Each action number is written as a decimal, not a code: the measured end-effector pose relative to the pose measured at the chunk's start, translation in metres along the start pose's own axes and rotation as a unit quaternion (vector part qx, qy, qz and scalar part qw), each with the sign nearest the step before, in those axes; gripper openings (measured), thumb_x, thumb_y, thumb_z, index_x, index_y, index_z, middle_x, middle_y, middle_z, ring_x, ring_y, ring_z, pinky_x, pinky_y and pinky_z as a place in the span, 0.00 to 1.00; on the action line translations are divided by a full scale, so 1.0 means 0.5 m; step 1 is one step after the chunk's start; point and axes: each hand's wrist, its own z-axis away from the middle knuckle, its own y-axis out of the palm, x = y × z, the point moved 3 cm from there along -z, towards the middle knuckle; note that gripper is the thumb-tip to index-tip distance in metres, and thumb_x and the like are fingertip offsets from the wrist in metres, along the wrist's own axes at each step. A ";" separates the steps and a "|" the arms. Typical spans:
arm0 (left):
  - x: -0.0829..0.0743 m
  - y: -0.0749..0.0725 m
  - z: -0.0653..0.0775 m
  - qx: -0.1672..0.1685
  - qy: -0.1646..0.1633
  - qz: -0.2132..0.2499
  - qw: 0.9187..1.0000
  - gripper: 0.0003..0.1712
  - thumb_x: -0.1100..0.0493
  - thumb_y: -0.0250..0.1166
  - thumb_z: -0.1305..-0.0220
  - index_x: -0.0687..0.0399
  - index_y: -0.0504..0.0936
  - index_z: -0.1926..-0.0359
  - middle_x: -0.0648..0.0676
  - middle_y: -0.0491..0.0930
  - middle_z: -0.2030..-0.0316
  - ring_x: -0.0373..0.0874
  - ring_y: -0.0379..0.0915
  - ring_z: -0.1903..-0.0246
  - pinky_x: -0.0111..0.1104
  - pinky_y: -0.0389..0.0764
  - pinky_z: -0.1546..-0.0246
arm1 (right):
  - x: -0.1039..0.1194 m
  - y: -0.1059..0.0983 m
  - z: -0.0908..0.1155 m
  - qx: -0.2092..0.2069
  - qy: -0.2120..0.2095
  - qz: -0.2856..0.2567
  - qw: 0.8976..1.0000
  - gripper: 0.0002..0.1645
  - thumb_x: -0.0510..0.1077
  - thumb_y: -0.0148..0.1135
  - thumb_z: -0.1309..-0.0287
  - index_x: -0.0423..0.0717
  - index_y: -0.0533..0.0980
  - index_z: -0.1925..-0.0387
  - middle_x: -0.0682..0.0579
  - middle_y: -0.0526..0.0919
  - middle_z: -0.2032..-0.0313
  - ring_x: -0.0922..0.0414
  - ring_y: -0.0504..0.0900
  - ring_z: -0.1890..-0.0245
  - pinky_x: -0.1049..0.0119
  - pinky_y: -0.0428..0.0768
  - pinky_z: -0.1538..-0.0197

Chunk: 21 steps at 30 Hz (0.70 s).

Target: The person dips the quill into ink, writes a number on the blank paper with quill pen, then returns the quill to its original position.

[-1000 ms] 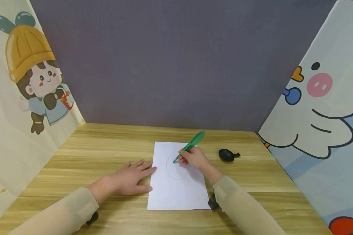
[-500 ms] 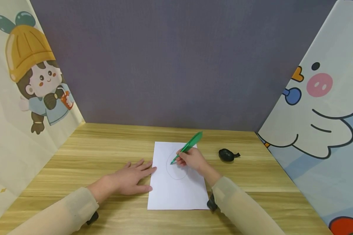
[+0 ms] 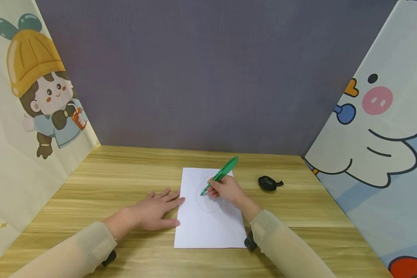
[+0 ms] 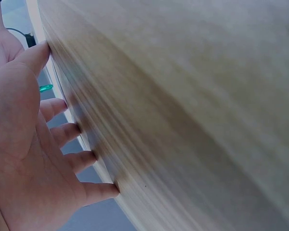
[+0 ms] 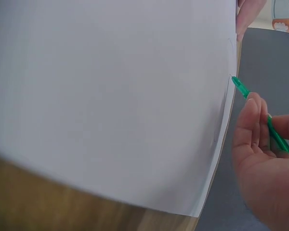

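Observation:
A white sheet of paper (image 3: 208, 231) lies on the wooden table, bearing a thin rounded outline, part of it behind the right hand. My right hand (image 3: 227, 189) pinches a green pen (image 3: 226, 170) whose top is broad and leaf-like. The pen slants, its tip at the paper inside the outline's left side. In the right wrist view the green pen (image 5: 241, 87) runs between thumb and fingers, tip right at the sheet. My left hand (image 3: 156, 211) rests flat with spread fingers, its fingertips at the paper's left edge. From the left wrist, the fingertips (image 4: 106, 190) touch the wood.
A small black object with a short tail (image 3: 267, 183) lies right of the paper on the table (image 3: 132, 170). A dark grey panel (image 3: 201, 77) stands behind. Cartoon-printed panels flank both sides. Black devices show under both sleeves.
My right hand has shifted slightly left and toward me, carrying the pen tip down and left over the paper. The left hand and the paper have stayed put.

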 end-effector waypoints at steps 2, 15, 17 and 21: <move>0.000 0.000 0.000 0.001 0.000 0.001 1.000 0.48 0.27 0.58 0.21 0.46 0.61 0.13 0.60 0.55 0.13 0.71 0.48 0.14 0.80 0.54 0.25 | 0.000 0.001 0.001 0.001 0.001 0.001 1.000 0.16 0.38 0.57 0.18 0.29 0.84 0.45 0.41 0.92 0.61 0.59 0.88 0.67 0.64 0.90 0.56; 0.004 0.001 -0.004 0.003 -0.003 0.004 1.000 0.47 0.28 0.57 0.20 0.45 0.61 0.13 0.59 0.54 0.12 0.70 0.47 0.14 0.79 0.53 0.24 | 0.002 0.009 0.009 0.013 -0.009 0.001 1.000 0.16 0.37 0.56 0.19 0.27 0.83 0.47 0.41 0.92 0.62 0.59 0.88 0.67 0.65 0.90 0.57; 0.004 0.000 -0.004 0.004 -0.002 0.005 1.000 0.47 0.28 0.57 0.20 0.45 0.61 0.12 0.59 0.54 0.12 0.70 0.47 0.14 0.80 0.53 0.24 | 0.001 0.009 0.010 0.014 -0.011 0.002 1.000 0.16 0.37 0.56 0.19 0.27 0.84 0.47 0.41 0.92 0.63 0.59 0.88 0.67 0.65 0.90 0.58; 0.002 -0.001 -0.003 0.005 0.000 0.006 1.000 0.48 0.28 0.57 0.20 0.45 0.61 0.12 0.59 0.55 0.12 0.71 0.47 0.14 0.80 0.53 0.25 | 0.001 0.011 0.012 0.023 -0.011 0.003 1.000 0.16 0.37 0.57 0.20 0.28 0.84 0.46 0.42 0.92 0.63 0.60 0.88 0.67 0.66 0.89 0.57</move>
